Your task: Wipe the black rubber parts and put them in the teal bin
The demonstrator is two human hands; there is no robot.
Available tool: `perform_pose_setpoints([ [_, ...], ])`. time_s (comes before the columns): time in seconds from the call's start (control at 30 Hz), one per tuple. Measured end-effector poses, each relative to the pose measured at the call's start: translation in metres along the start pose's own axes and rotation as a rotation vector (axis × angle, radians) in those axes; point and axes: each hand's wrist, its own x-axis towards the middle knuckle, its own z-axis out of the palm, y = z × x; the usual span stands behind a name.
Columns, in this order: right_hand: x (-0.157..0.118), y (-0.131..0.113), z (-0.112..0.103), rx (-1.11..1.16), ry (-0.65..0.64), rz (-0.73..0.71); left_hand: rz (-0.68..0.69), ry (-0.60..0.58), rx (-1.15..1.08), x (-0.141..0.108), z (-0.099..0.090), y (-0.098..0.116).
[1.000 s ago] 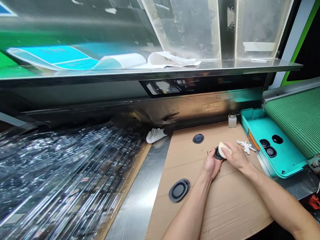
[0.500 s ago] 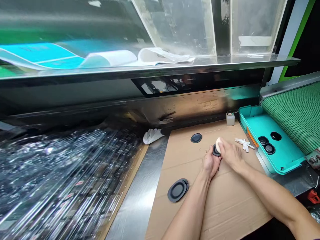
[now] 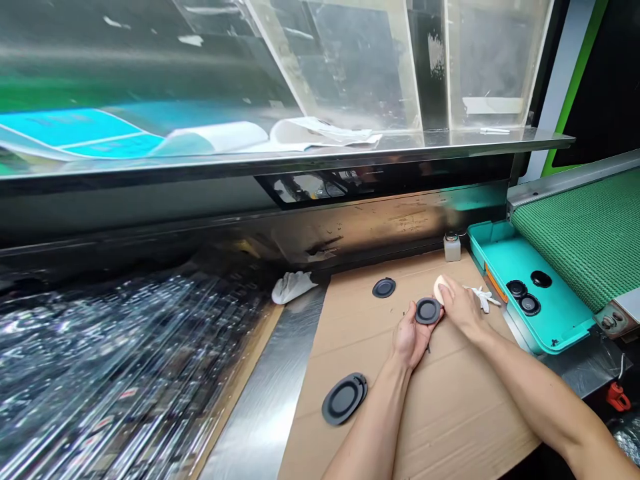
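Note:
My left hand (image 3: 411, 337) holds a dark grey oval plastic part (image 3: 428, 311) with a raised ring, its face turned up. Just right of it, my right hand (image 3: 461, 305) grips a cream-coloured pad (image 3: 441, 289), which looks like a sponge. The pad is at the part's upper right edge; whether they touch I cannot tell. On the cardboard sheet (image 3: 380, 353) below lie a similar dark part (image 3: 384, 288) farther back and a stack of such parts (image 3: 345, 399) nearer, left of my left forearm.
A turquoise tray (image 3: 565, 320) holding several round black pieces stands at right beside a green conveyor belt (image 3: 590, 227). A small bottle (image 3: 452, 248) and a white glove (image 3: 484, 298) lie near it. Clear plastic bags (image 3: 125, 360) fill the left. A metal shelf (image 3: 425, 148) overhangs the back.
The pad has come off the face of the dark part toward its upper right edge, uncovering the ring. The whole view has shifted slightly.

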Motion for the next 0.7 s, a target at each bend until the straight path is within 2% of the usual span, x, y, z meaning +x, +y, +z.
perform_pose_setpoints([
  [0.1, 0.006, 0.013, -0.008, 0.083, 0.071, -0.001, 0.013, 0.001, -0.009, -0.001, -0.001, 0.006],
  [0.17, 0.002, 0.016, -0.012, 0.067, 0.026, -0.051, 0.034, 0.024, -0.031, -0.001, -0.002, 0.01],
  [0.27, -0.008, 0.013, -0.02, -0.057, -0.088, -0.214, 0.066, 0.07, -0.071, -0.001, -0.004, 0.016],
  [0.33, -0.011, 0.012, -0.027, -0.178, -0.026, -0.278, 0.084, 0.081, -0.094, -0.001, -0.006, 0.018],
  [0.43, -0.005, 0.021, -0.035, -0.344, 0.113, -0.182, 0.087, 0.079, -0.115, -0.003, -0.007, 0.019],
  [0.5, 0.0, 0.03, -0.037, -0.388, 0.084, -0.086, 0.082, 0.075, -0.116, -0.003, -0.006, 0.019],
  [0.57, 0.004, 0.034, -0.033, -0.344, 0.033, -0.088, 0.085, 0.07, -0.109, -0.003, -0.005, 0.017],
  [0.7, -0.004, 0.018, -0.015, -0.029, -0.002, -0.351, 0.074, 0.047, -0.101, -0.003, 0.001, 0.008],
])
